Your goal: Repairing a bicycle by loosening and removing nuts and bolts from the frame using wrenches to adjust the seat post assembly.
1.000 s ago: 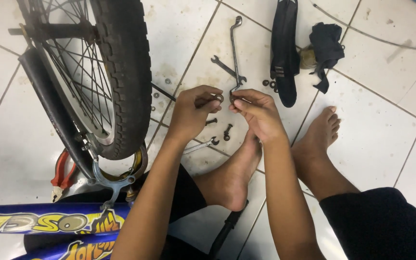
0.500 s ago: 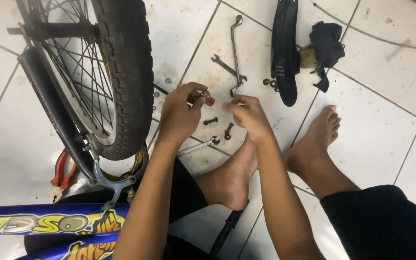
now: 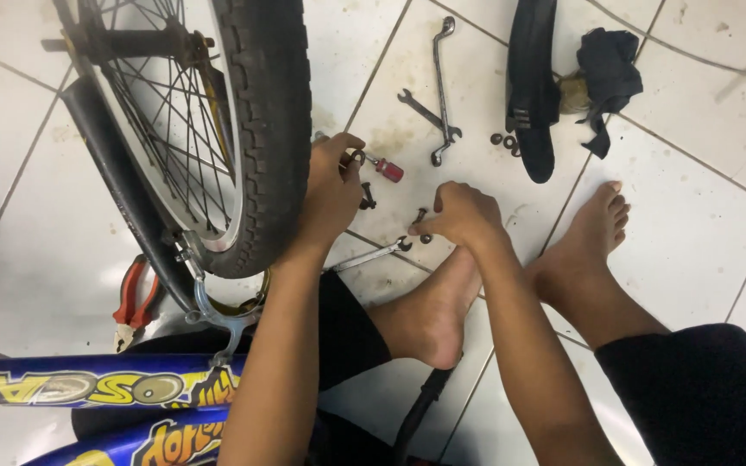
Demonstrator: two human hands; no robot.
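Note:
My left hand (image 3: 331,192) is closed around a small metal part beside the black bicycle tyre (image 3: 271,129), close to a red-handled screwdriver (image 3: 385,167) on the tiled floor. My right hand (image 3: 459,216) rests knuckles up on the floor above my foot, with its fingertips on small dark bolts (image 3: 421,217). Whether it grips one is hidden. A small bolt (image 3: 367,198) lies between the hands. A thin spanner (image 3: 371,256) lies just under my left wrist.
Two spanners (image 3: 439,86) lie crossed on the tiles farther out. A black mudguard (image 3: 532,82), a dark rag (image 3: 608,73) and small nuts (image 3: 504,140) are at the upper right. Red pliers (image 3: 133,298) lie by the blue bicycle frame (image 3: 88,384). My bare feet (image 3: 580,237) rest on the floor.
Both hands have moved apart. My left hand went left to the tyre with a small part. My right hand dropped lower onto the bolts. The view shifted slightly.

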